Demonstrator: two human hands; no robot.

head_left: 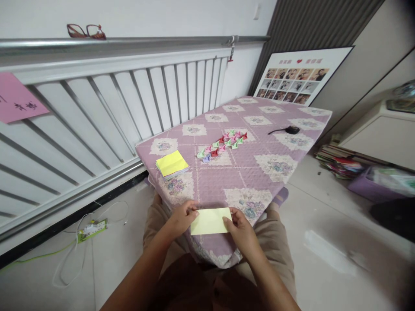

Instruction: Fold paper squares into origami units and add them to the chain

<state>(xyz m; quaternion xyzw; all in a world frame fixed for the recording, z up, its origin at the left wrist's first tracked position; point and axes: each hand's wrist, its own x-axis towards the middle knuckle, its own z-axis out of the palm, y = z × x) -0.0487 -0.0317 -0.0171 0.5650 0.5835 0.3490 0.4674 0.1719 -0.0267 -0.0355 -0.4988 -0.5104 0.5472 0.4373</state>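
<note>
A pale yellow sheet of paper [210, 221], a wide rectangle that looks folded in half, is held level above the near end of the table. My left hand [184, 216] pinches its left end between thumb and fingers. At the right end my right hand [239, 222] grips it, thumb on top and fingers behind. Beyond the left hand lies a stack of paper [171, 164] with a bright yellow sheet on top. Farther out, several small folded paper pieces [222, 146] in green, pink, red and blue sit in rows.
The table [210, 181] wears a purple flowered cloth. On its right side rests a small black object with a thin tail [292, 130]. A white radiator [129, 99] runs along the left, with glasses [86, 31] on the pipe above. A power strip [92, 230] lies on the floor.
</note>
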